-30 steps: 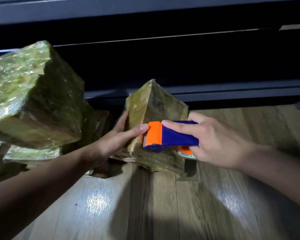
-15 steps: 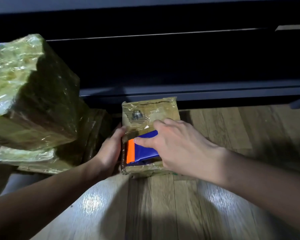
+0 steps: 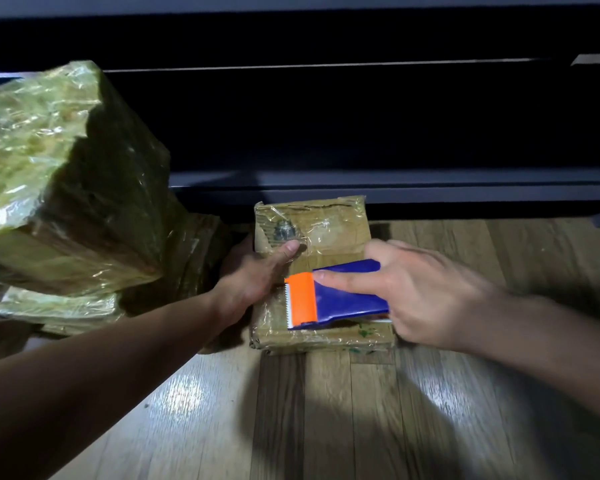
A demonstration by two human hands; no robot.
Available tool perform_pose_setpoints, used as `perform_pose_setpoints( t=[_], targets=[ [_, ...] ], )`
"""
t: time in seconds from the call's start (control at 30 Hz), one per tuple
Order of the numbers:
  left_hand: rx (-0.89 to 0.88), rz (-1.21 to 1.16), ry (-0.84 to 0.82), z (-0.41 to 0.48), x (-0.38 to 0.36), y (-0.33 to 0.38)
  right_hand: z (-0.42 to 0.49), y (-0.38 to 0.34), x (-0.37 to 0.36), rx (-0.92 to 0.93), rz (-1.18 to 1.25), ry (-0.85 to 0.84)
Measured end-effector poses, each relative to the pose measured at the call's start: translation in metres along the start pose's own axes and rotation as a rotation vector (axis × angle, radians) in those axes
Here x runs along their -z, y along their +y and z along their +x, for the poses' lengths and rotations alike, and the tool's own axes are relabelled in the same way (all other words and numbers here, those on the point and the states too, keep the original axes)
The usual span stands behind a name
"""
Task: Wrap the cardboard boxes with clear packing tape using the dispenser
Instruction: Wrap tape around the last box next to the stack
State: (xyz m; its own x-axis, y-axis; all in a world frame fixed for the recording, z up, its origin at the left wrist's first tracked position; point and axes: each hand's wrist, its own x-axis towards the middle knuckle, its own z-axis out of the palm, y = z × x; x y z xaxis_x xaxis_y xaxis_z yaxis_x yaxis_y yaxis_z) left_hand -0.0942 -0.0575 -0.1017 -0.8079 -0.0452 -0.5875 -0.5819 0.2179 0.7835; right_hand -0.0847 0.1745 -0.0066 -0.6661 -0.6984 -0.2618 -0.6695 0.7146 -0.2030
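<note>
well, a dark, smooth cabinet front (image 3: 361, 133) spans the whole far side, its lower ledge ending just behind the boxes. the floor (image 3: 326, 427) is glossy wood plank with bright glare spots, and its near and right stretches lie open. at left a big blocky box (image 3: 49, 174), crinkled all over in shiny clear tape, sits tilted atop flatter wrapped boxes (image 3: 59, 306); its shadowed right edge stands close to the left forearm. the small cardboard box (image 3: 319, 230) lies flat on the floor at centre, just in front of the cabinet, its top face wrinkled with film. the left hand (image 3: 253, 275) clasps its left edge, thumb pressed on the top. the right hand (image 3: 430, 289) grips the tape dispenser (image 3: 340, 299), forefinger straight along its blue body. the dispenser rests on the box's near half, its orange head and toothed blade (image 3: 287, 306) pointing left, just beside the left hand.
</note>
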Motion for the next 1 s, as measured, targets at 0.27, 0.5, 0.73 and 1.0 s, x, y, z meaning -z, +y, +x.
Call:
perform_pose_setpoints(
  t=[0.27,0.5,0.73,1.0],
  targets=[
    [-0.079,0.027,0.061,0.0,0.005,-0.003,-0.084,0.112,-0.027,-0.174,0.06,0.012],
    [-0.146,-0.004,0.077,-0.007,0.015,-0.007,-0.077,0.101,-0.056,-0.066,0.218,0.083],
    [0.008,-0.222,0.201,-0.009,0.012,-0.019,-0.069,0.065,-0.064,-0.082,0.275,0.149],
    [0.079,0.338,0.391,-0.015,0.013,-0.027,-0.046,0.028,-0.023,-0.006,0.118,0.224]
  ],
)
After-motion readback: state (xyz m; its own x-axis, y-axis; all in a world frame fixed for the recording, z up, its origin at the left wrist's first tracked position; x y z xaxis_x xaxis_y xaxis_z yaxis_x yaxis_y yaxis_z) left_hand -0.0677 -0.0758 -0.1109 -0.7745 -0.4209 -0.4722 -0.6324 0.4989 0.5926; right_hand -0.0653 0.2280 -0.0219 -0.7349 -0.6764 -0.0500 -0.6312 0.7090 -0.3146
